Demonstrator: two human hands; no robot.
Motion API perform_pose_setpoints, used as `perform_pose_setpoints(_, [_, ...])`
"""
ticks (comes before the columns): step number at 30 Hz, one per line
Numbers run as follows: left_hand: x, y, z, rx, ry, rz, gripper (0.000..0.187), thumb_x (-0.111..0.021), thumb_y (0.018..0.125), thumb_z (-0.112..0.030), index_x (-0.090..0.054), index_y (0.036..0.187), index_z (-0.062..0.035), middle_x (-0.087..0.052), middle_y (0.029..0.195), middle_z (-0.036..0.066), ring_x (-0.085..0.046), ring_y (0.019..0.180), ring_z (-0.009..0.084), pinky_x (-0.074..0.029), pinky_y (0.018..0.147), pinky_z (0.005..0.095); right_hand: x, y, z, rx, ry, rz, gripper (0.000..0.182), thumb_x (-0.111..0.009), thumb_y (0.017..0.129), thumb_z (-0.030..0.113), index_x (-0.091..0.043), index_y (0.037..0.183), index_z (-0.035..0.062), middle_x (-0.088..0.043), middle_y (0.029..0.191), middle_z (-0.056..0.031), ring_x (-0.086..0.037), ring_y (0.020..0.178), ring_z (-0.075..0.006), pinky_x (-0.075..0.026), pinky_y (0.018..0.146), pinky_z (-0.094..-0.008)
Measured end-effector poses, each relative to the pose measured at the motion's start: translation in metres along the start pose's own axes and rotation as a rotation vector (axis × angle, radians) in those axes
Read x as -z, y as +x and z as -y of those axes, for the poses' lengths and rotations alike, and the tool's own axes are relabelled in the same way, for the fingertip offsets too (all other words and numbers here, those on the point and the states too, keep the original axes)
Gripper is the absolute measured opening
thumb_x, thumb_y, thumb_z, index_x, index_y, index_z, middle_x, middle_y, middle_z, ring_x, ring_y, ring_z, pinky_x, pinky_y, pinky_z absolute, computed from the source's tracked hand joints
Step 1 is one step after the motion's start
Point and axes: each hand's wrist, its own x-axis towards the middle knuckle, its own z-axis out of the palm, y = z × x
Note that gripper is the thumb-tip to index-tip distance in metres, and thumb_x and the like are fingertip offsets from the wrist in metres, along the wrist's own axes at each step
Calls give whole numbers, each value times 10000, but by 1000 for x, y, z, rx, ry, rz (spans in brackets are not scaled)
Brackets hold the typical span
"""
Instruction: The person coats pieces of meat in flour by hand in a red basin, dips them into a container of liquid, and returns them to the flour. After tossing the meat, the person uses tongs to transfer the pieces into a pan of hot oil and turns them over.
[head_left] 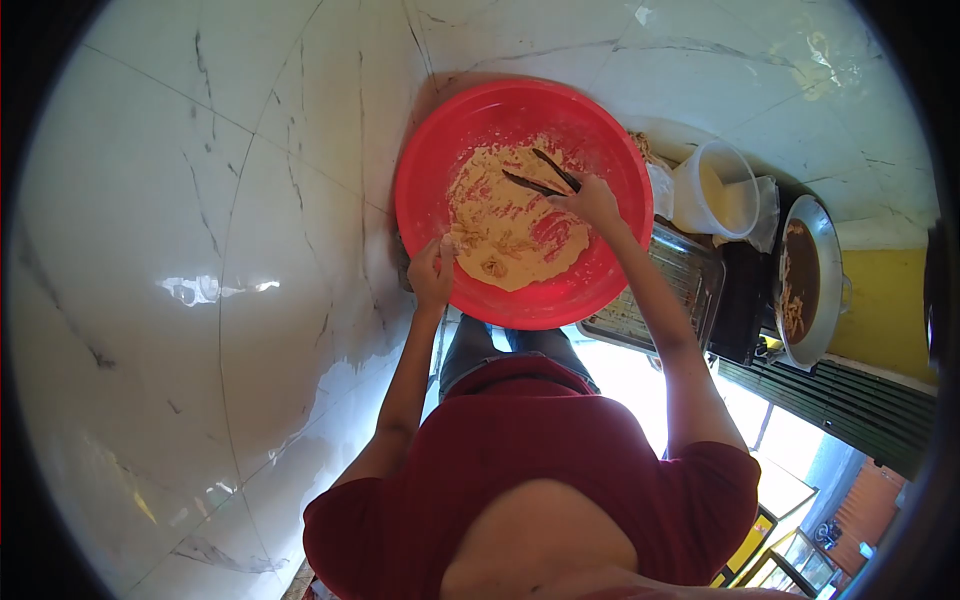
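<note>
A wide red basin (610, 140) sits in front of me, its bottom coated with pale yellowish flour (540, 262). Some small floured pieces (494, 266) lie toward its lower left part. My right hand (590, 203) reaches over the basin's right side and holds dark tongs (535, 184). The two tong arms are spread apart above the flour, with nothing visible between them. My left hand (430, 272) is closed on the basin's left rim, thumb toward the inside; its other fingers are partly hidden.
Right of the basin stand a translucent tub (715, 195) of yellowish contents and a metal rack tray (655, 290). Farther right, a large pan (825, 250) holds brown oil with fried pieces. Tiled walls (300, 150) close in at left and behind.
</note>
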Motion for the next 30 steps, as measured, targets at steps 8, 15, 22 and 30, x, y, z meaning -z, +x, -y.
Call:
perform_pose_setpoints(8, [-42, 65, 14, 72, 173, 426, 348, -605, 884, -336, -599, 1074, -44, -672, 960, 122, -662, 822, 269, -513, 716, 377, 8, -15, -14, -119, 50, -27, 431, -771, 680, 350, -703, 1053, 146, -698, 822, -120, -678, 818, -295, -529, 735, -418])
perform_pose_setpoints(15, [-119, 153, 71, -57, 572, 643, 293, -599, 850, -229, -558, 1070, -39, -651, 967, 165, -650, 888, 316, -515, 754, 430, 7, -33, -50, -144, 68, -160, 450, -777, 683, 304, -694, 1090, 134, -699, 812, -132, -688, 772, -276, -529, 705, -385])
perform_pose_setpoints(22, [-143, 168, 102, -125, 597, 694, 244, -601, 852, -166, -544, 1039, -19, -617, 906, 176, -627, 865, 342, -509, 761, 447, 21, -45, -47, -190, 123, -152, 548, -792, 687, 293, -651, 1166, 68, -710, 913, -140, -695, 844, -234, -520, 768, -336])
perform_pose_setpoints(30, [-177, 173, 98, -268, 435, 494, 279, -585, 850, -73, -537, 1105, 31, -527, 1124, 225, -575, 969, 370, -495, 815, 448, 22, -45, -47, -167, 226, -191, 521, -788, 691, 323, -665, 1133, 77, -702, 897, -162, -684, 846, -286, -521, 755, -373])
